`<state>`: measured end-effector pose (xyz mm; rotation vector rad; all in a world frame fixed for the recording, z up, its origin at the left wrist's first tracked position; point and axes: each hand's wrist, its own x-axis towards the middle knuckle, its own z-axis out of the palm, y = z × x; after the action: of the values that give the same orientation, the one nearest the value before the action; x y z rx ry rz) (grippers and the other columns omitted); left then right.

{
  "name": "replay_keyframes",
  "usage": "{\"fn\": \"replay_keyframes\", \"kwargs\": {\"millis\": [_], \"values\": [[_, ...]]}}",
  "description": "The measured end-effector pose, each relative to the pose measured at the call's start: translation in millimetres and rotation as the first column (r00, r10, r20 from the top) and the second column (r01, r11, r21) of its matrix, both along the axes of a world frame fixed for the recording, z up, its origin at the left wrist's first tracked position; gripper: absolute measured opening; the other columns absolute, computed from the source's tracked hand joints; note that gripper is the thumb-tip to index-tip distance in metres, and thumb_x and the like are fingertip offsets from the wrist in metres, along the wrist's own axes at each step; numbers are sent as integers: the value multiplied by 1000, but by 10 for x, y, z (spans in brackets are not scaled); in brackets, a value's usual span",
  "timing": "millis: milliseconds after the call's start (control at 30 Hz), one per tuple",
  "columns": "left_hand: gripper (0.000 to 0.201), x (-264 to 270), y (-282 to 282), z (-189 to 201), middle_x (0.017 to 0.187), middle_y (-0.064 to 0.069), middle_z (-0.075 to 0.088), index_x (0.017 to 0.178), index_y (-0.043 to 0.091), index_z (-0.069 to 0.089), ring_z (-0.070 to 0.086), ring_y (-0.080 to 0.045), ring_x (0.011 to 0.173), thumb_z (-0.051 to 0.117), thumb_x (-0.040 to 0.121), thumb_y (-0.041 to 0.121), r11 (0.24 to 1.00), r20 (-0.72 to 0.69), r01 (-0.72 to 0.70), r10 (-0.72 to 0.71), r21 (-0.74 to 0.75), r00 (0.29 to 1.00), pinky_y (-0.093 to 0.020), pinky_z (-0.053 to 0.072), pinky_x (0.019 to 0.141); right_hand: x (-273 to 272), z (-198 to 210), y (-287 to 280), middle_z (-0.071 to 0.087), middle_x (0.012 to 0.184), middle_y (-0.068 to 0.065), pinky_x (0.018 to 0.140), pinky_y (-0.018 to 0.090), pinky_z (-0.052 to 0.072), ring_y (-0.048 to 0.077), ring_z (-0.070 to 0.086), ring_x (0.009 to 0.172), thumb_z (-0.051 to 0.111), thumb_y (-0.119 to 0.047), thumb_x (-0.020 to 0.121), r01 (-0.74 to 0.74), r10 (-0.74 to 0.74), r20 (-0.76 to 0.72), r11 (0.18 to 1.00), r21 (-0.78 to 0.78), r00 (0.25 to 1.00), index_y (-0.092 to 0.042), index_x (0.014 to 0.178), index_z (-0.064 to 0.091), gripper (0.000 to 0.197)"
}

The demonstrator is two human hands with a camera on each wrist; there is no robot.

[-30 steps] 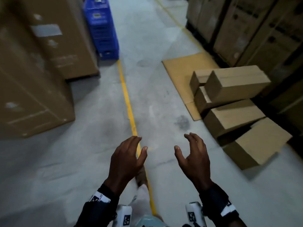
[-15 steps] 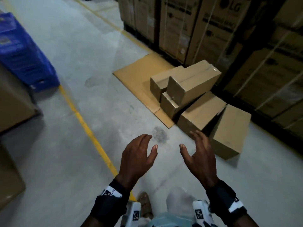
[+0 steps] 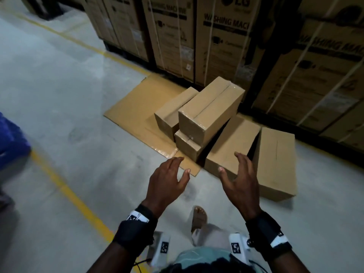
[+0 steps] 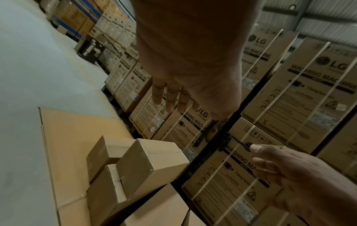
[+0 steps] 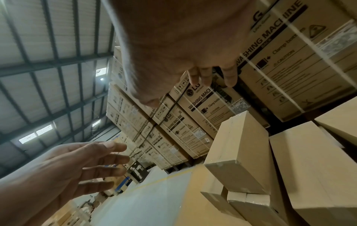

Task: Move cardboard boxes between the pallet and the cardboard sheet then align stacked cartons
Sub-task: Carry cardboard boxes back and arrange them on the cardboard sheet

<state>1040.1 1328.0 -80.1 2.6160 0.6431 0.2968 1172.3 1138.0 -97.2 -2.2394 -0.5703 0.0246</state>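
A flat cardboard sheet (image 3: pixel 137 109) lies on the concrete floor. Several plain brown cartons sit at its right end: a top carton (image 3: pixel 210 111) lies askew on a lower one (image 3: pixel 187 145), with another (image 3: pixel 173 113) behind to the left. Two long cartons (image 3: pixel 230 146) (image 3: pixel 275 160) lie to the right, off the sheet. My left hand (image 3: pixel 167 180) and right hand (image 3: pixel 239 180) hover empty in front of the pile, fingers spread and relaxed. The right hand is over the near end of the middle long carton, not touching it. The top carton (image 4: pixel 152 162) (image 5: pixel 237 152) shows in both wrist views.
Tall strapped washing-machine boxes (image 3: pixel 222 36) form a wall right behind the pile. A yellow floor line (image 3: pixel 74 196) runs on the left, and a blue crate (image 3: pixel 11 138) stands at the left edge. My sandalled foot (image 3: pixel 199 215) is below the hands.
My view has swung right and closed in on the carton pile. Both empty hands have moved forward toward it, the right one now over the middle long carton.
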Motion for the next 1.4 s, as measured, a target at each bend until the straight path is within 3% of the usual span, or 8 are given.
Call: {"fn": "replay_keyframes", "kwargs": {"millis": [267,433,767,933,1100,1167,1300,1400], "values": [[46,1346,947,138,126,-4,66,136,17,57,63,-23,111,59,97,41,997,-7,46,-46,-61,999,-32,50,83,1199,-22,903,41,154,8,109,34,39,24,41,140,69,-39,92,79,-77,-52,996,31,996,-13,150,39,70],[55,2111,1654,-128,131,-4,64,142,21,51,61,-23,117,50,96,50,985,-40,118,-124,-126,991,-35,53,86,1805,-283,1607,40,156,9,108,30,36,25,40,141,69,-36,92,217,-208,-115,973,74,971,-12,153,36,73],[56,3507,3179,-1521,132,-12,62,139,14,52,60,-31,117,54,94,48,923,-247,267,-337,-275,909,-37,52,88,2821,-1496,2967,38,157,12,111,41,42,30,40,142,71,-35,93,307,-317,-217,948,-78,923,-11,153,34,74],[67,4209,3680,-2258,133,-10,58,142,16,50,62,-30,112,47,87,53,906,-229,319,-385,-279,894,-39,55,87,3290,-2182,3285,37,157,14,112,40,40,31,40,142,72,-33,91,338,-375,-249,924,-179,893,-9,153,35,76],[75,4921,3998,-3059,143,-24,48,145,0,45,48,-39,131,46,90,52,899,-213,387,-428,-206,878,-48,48,104,3676,-2979,3419,27,162,20,115,33,27,34,29,148,52,-56,90,398,-450,-282,890,-222,847,-3,157,26,89],[81,5132,4075,-3337,148,-28,42,147,-5,40,42,-41,137,45,92,54,898,-231,388,-430,-207,873,-47,43,110,3781,-3278,3463,19,165,22,116,31,21,34,22,151,55,-57,92,431,-489,-303,870,-239,818,-2,159,19,94],[92,5352,4142,-3721,161,-22,26,156,-1,19,29,-35,147,48,93,59,886,-242,361,-434,-292,868,-42,33,117,3848,-3671,3530,8,169,14,114,30,21,31,17,154,66,-50,92,481,-541,-356,841,-248,762,-9,162,5,101],[100,5447,4190,-3913,167,-5,15,160,12,4,21,-17,151,61,91,56,848,-214,327,-441,-417,872,-30,25,118,3856,-3830,3514,14,169,8,112,28,27,26,24,152,71,-52,89,535,-570,-381,820,-204,728,-17,163,5,105]]}}
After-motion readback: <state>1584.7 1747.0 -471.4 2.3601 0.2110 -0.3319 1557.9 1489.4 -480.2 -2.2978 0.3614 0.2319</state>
